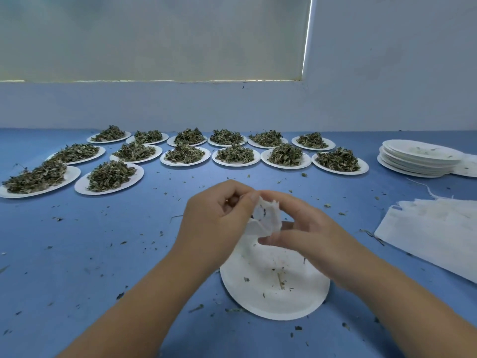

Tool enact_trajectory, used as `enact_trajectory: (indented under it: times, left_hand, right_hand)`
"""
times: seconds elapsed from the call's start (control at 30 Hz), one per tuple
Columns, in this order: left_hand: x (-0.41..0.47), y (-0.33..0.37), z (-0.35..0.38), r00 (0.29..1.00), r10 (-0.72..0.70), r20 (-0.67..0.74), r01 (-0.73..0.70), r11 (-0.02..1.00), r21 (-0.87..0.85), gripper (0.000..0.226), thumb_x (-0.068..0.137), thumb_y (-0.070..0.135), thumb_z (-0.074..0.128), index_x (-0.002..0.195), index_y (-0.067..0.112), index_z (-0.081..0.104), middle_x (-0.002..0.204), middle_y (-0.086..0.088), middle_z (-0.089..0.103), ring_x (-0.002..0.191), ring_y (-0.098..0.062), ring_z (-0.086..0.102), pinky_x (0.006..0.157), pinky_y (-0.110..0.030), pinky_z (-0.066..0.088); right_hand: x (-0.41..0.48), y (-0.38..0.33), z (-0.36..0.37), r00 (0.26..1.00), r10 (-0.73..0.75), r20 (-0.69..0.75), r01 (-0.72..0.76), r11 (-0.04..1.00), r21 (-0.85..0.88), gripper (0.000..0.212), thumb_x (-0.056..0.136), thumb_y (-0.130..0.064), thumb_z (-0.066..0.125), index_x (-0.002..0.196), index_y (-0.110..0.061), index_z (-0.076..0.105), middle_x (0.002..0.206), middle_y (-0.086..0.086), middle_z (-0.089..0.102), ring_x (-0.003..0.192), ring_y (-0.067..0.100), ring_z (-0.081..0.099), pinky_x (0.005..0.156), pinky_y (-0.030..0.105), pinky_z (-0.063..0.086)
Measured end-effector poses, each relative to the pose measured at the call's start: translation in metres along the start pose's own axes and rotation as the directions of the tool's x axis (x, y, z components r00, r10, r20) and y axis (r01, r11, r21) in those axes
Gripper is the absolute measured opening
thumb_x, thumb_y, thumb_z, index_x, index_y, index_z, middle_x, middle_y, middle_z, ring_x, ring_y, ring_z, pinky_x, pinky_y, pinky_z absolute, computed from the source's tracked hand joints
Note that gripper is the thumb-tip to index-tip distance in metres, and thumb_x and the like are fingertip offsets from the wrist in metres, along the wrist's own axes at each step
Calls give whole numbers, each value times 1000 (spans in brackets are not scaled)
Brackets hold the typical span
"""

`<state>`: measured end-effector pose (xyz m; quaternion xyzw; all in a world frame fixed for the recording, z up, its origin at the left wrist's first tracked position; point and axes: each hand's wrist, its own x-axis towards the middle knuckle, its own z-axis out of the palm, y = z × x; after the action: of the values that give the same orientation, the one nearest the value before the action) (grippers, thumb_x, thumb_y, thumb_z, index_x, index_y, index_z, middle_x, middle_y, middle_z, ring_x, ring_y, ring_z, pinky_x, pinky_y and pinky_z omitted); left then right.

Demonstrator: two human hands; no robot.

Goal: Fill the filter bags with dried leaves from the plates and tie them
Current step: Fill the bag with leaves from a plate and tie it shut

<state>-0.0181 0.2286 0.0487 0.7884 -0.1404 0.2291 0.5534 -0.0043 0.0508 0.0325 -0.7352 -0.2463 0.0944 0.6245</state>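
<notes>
Left grip (219, 218) and right grip (307, 228) both pinch the filter bag (263, 222) at its top, above the near, almost bare plate (289, 301). Heaped leaf plates (184, 154) sit far across the bench (103, 254).

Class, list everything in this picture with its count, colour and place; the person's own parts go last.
round white paper plates heaped with dried leaves: fourteen, white with green-brown heaps, rows across the far table
stack of empty white paper plates: one stack, white, far right
nearly empty white paper plate: one, white, under the hands
white filter bag: one, white, held above that plate
flat white filter fabric: count unclear, white, right side
loose leaf crumbs: many, dark green, scattered over table
blue table: one, blue
left-hand grip: one, pinches the bag
right-hand grip: one, pinches the bag
</notes>
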Motion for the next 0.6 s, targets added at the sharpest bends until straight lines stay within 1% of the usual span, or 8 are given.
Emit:
enact_trajectory:
  times: [0.1,0.17,0.27,0.37,0.43,0.5,0.57,0.6]
  left_hand:
    - [-1,5,-2,999,-49,18,51,993,-104,19,89,17,64,75,25,73,62,11,64,53,0,53,50,-12,41]
    - [-2,8,-4,995,-85,55,94,979,-178,20,89,14,64,73,22,73,57,13,61,48,1,50,47,-10,39]
    - [-8,11,-8,990,-124,72,139,952,-271,18,88,13,63,73,16,73,56,6,58,42,-2,44,44,-12,34]
    - [-13,13,-21,986,-166,35,168,930,-328,14,84,22,65,77,15,75,61,-16,52,43,-11,33,42,-20,29]
    - [-16,12,-37,980,-198,-8,183,919,-349,14,82,25,64,82,18,76,54,-7,42,42,-12,27,41,-21,26]
    - [-18,12,-59,975,-212,-72,175,922,-344,17,89,17,61,89,24,76,51,2,40,43,-13,25,41,-22,26]
    - [-23,12,-86,965,-212,-152,166,949,-270,25,92,13,59,96,32,74,59,6,49,47,-15,29,42,-23,28]
    - [-27,11,-101,960,-209,-185,171,964,-202,28,91,14,60,98,37,72,67,9,55,49,-15,32,44,-23,31]
  right_hand:
    - [-1,4,6,988,-148,-47,113,891,-439,67,79,-20,70,133,-49,42,128,-24,50,112,-3,55,90,18,48]
    - [4,1,14,966,-245,-87,152,802,-578,57,79,-29,72,129,-42,47,122,-25,48,109,-7,50,84,14,44]
    - [12,-8,29,924,-376,-64,249,723,-645,18,83,-32,65,97,-40,55,94,-22,54,93,-4,50,70,11,37]
    - [16,-9,35,905,-419,-79,294,748,-595,23,82,-31,69,100,-38,57,97,-19,54,93,-2,52,72,13,41]
    - [23,-14,40,917,-388,-99,279,796,-537,20,80,-27,71,98,-25,63,97,-12,56,90,4,54,77,28,48]
    - [36,-23,53,935,-345,-85,252,812,-527,27,75,-37,65,92,-16,63,92,-4,58,84,11,55,75,40,50]
    - [50,-34,72,941,-331,-73,258,840,-477,42,69,-49,55,90,-13,60,88,-1,59,77,16,56,67,38,52]
    - [58,-38,84,945,-321,-68,263,866,-426,36,70,-47,56,88,-16,60,85,-2,59,71,14,56,59,32,50]
